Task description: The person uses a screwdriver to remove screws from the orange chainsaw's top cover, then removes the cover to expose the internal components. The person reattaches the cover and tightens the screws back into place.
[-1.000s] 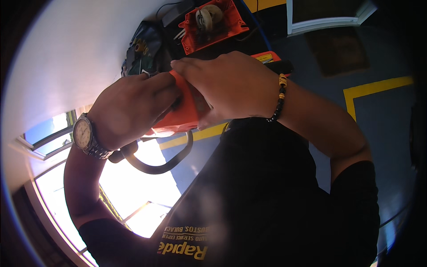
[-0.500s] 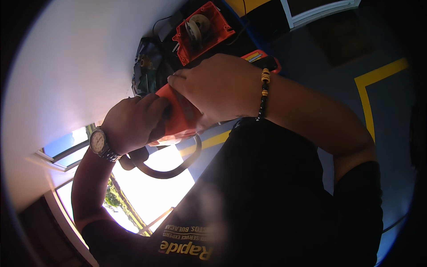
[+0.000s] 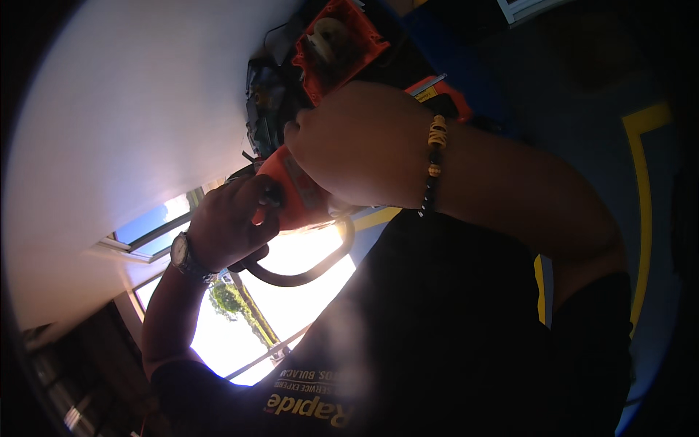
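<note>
In the head view, both my hands are on an orange tool body with a dark looped handle hanging below it. My left hand has its fingers curled on the left side, around a small dark fitting. My right hand is closed over the top and right of the body, its back toward me and most fingertips hidden. Just behind sits another orange piece with a yellow label, a dark grip and a metal strip across it.
An open orange housing with a pale round part lies farther back, beside dark bags or gear. A white wall and bright windows are at left. Yellow lines mark the grey floor at right.
The orange body and my left hand have shifted right in the picture, and my left fingers have changed their position on its side. The view has shifted, showing more trees through the window.
</note>
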Tool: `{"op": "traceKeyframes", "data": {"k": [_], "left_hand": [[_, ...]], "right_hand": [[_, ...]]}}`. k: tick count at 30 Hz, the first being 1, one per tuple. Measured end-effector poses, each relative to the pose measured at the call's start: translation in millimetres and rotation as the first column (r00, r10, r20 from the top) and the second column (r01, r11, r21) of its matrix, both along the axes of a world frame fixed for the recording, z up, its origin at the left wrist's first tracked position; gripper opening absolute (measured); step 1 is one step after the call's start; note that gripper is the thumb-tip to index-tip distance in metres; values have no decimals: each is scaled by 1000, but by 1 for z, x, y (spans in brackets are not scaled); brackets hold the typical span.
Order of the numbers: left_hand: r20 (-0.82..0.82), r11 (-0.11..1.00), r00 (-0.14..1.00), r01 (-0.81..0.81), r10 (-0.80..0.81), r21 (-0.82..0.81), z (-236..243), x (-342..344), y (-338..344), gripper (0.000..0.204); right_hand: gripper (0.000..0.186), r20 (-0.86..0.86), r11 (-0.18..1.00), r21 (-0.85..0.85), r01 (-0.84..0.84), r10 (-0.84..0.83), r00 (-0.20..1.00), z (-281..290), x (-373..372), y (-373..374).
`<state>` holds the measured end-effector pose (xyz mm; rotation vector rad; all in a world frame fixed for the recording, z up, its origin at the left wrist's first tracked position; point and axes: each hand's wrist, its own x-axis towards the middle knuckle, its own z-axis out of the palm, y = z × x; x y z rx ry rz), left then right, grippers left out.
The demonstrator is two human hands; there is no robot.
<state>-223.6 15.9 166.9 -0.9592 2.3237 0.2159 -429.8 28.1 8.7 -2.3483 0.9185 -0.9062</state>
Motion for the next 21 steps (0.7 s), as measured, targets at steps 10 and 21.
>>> {"op": "traceKeyframes", "data": {"k": [10,21], "left_hand": [[-61,961,963,-265,261,-74,0,-10,16,25],[-166,875,879,-468,447,-123,-6,-14,28,23]], "right_hand": [[47,238,987,-101,123,-96,967,-19,0,2],[45,200,986,-123,115,-89,976,-14,1,-2]]}}
